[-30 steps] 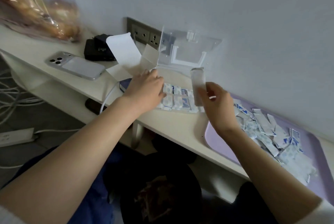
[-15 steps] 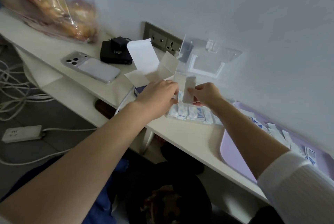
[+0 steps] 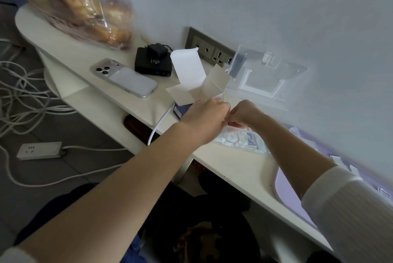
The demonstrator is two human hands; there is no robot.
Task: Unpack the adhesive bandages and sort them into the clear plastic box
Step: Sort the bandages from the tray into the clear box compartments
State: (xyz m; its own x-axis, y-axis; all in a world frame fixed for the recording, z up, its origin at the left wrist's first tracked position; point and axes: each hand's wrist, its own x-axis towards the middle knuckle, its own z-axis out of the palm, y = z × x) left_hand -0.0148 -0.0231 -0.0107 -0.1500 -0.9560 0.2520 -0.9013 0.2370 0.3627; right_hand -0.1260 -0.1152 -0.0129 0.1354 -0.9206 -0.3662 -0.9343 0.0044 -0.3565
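A power strip [image 3: 39, 150] is lying on the floor at the left. On the counter [image 3: 234, 169], a bag of bread [image 3: 85, 7], a phone [image 3: 125, 79] and a black charger [image 3: 153, 65] are sitting before an open cardboard box [image 3: 195, 80]. The left hand [image 3: 207, 117] and right hand [image 3: 244, 114] are meeting, fingers curled, over the clear plastic box [image 3: 262, 150]. Whether either is gripping anything, I cannot tell. The box's lid [image 3: 265, 75] is standing open against the wall. Wrapped bandages [image 3: 244, 138] are lying in rows inside the box, and loose bandages [image 3: 338, 159] are lying on the purple tray [image 3: 291, 194].
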